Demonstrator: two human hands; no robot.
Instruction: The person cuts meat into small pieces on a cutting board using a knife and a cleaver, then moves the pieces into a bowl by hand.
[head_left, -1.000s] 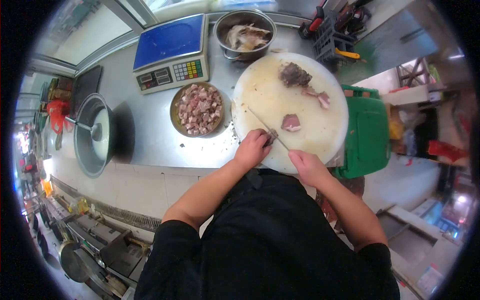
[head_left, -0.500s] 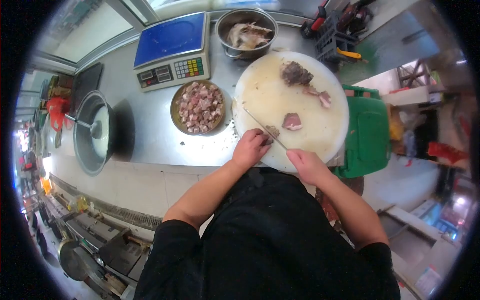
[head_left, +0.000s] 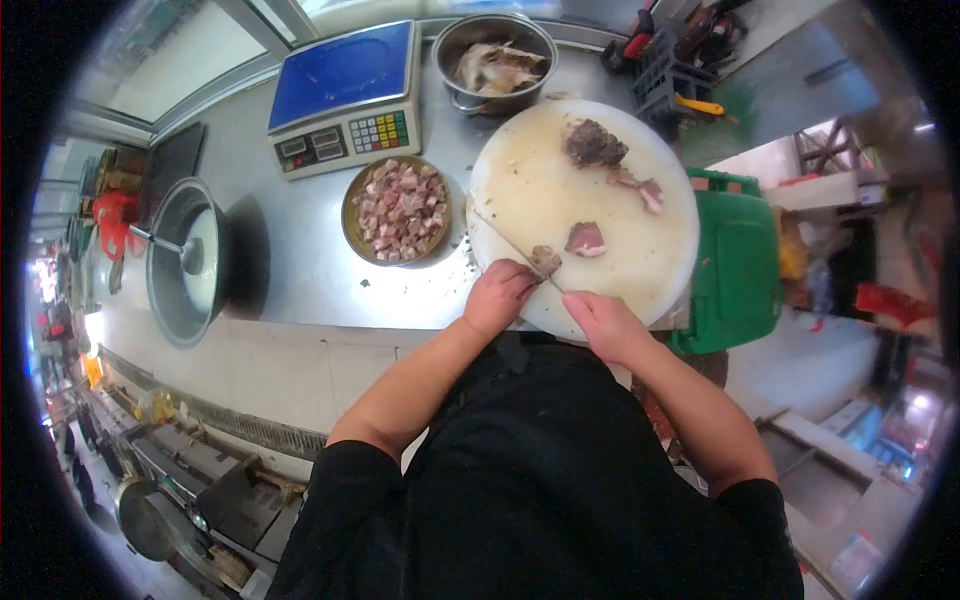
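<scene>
Head view: right hand (head_left: pixel 600 325) grip closed around knife (head_left: pixel 510 243) handle, blade running up-left from it across white cutting board (head_left: pixel 540 190). Left hand (head_left: pixel 497 296) grip curled narrow, fingertips pinning small meat piece (head_left: pixel 545 261), which touches the blade just right of that grip. Meat slice (head_left: pixel 585 240) just beyond right grip. Bowl of diced meat (head_left: pixel 397 210) up-left of left grip on steel surface (head_left: pixel 290 270).

Cutting board (head_left: pixel 540 190): round, white.
Left hand (head_left: pixel 497 296): at the board's near edge, fingers curled on a small meat piece (head_left: pixel 545 261).
Right hand (head_left: pixel 600 325): at the board's near edge, gripping the knife (head_left: pixel 510 243), whose blade touches that piece.
Meat slice (head_left: pixel 585 239): mid-board.
Dark chunk (head_left: pixel 594 144): board's far side.
Bowl of diced meat (head_left: pixel 347 215): just left of the board.
Scale (head_left: pixel 343 98): far-left of the board.
</scene>
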